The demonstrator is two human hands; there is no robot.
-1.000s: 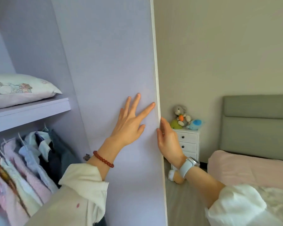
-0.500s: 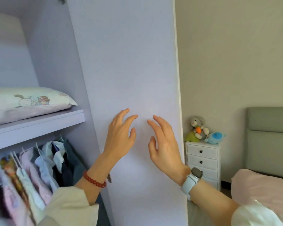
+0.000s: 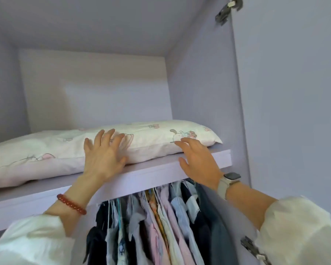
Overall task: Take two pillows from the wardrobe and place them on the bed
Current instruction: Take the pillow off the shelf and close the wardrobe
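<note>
Both hands, L (image 3: 103,157) & R (image 3: 197,165), fingers apart at pillow (image 3: 151,142) front edge, 12 o'clock: slide under, lift level off shelf (image 3: 141,175).

No writing, label, brand or number can be read anywhere here. The pillow (image 3: 161,138) carries only small cartoon animal prints, no words, and the watch (image 3: 230,178) face is dark and blank.

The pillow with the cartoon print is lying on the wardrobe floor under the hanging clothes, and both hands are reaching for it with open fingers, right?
Not quite. The head view shows the pillow lying on the shelf above the hanging clothes, not on the floor. The rest holds: the left hand and right hand reach for it with open fingers.
</note>
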